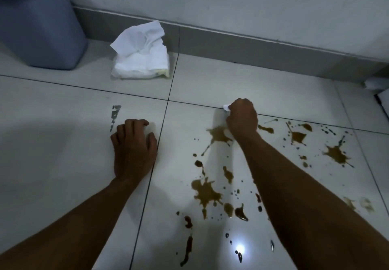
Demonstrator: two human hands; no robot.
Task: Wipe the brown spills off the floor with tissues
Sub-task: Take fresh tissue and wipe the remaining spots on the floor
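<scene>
Brown spills (207,192) are splattered over the white floor tiles, from the centre out to the right, with a star-shaped blot (336,153) at far right. My right hand (242,118) grips a crumpled white tissue (226,107) and presses it on the floor just beyond a brown puddle (219,136). Only a corner of the tissue shows past the fingers. My left hand (133,143) rests on the tile to the left with curled fingers, holding nothing. A soft pack of white tissues (141,61) lies near the wall, one sheet sticking up.
A blue-grey plastic bin (40,21) stands at the far left against the wall. A grey skirting board (231,42) runs along the back. A dark grey smear (114,115) marks the tile above my left hand. A light glares off the wet floor (240,248).
</scene>
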